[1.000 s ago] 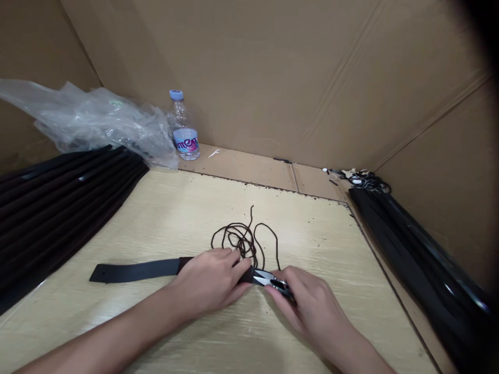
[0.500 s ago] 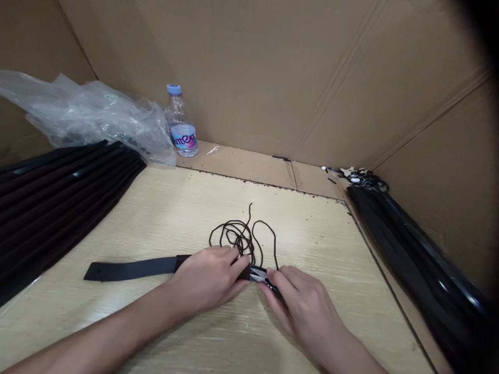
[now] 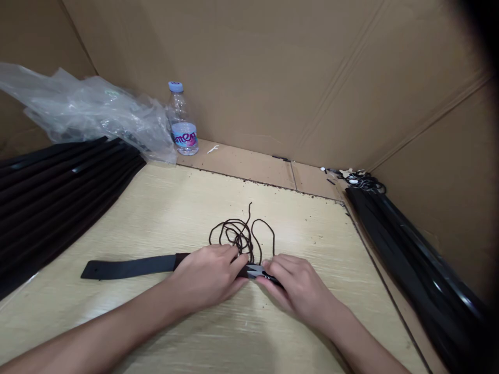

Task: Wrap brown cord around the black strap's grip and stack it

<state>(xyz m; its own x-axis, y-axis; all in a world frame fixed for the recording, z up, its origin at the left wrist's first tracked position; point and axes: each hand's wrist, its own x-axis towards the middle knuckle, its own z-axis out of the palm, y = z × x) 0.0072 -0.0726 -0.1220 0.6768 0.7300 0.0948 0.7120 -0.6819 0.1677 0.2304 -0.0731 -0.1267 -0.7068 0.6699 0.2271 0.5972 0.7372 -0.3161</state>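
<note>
My left hand is closed around a dark flat strap lying on the table. The strap's far left end has a small hole, and a brown wrapped section shows beside my fingers. In my right hand is a pair of thread snips, its silver blades pointing left at the strap's right end by my left fingertips. The blade tips are partly hidden there. A thin dark brown cord lies in loose loops just beyond both hands, one strand running down to my right fingers.
A pile of dark straps lies at left, beside a crumpled clear plastic bag. Behind stands a water bottle. Along the right edge are black strips, with cord scraps at their far end. Cardboard walls enclose the table.
My right hand has shifted slightly left and away from me, bringing the snips closer to the strap. The blades appear closer together. My left hand keeps its hold.
</note>
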